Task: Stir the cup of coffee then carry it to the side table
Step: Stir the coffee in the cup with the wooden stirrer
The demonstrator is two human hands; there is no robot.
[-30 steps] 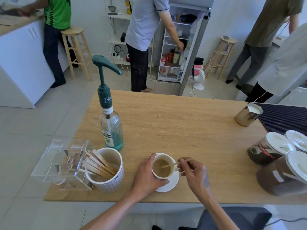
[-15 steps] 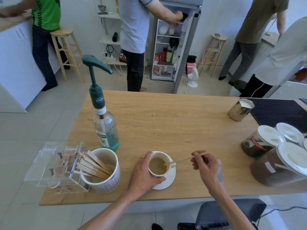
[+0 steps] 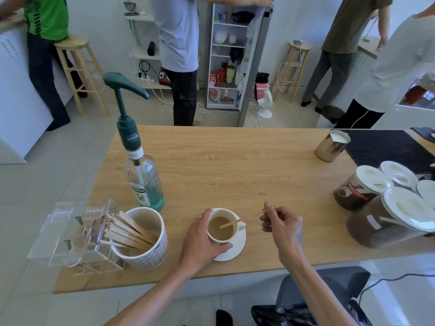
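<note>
At the wooden counter's (image 3: 235,165) six o'clock edge, the left hand (image 3: 202,241) wraps the coffee cup (image 3: 221,228) on its saucer (image 3: 237,245); the right hand (image 3: 282,223), fingers loosely curled and empty, hovers at three o'clock. The wooden stirrer (image 3: 231,224) leans inside: lift cup and saucer level, together.

Syrup pump bottle (image 3: 144,177) behind mug of wooden stirrers (image 3: 141,236); milk jug (image 3: 332,145), lidded jars (image 3: 362,187) right.

Matt wood, glossy ceramic, shiny steel

My worktop (image 3: 235,165) is matt wood grain; cup (image 3: 221,228) glossy white ceramic; jug (image 3: 330,145) polished metal.
</note>
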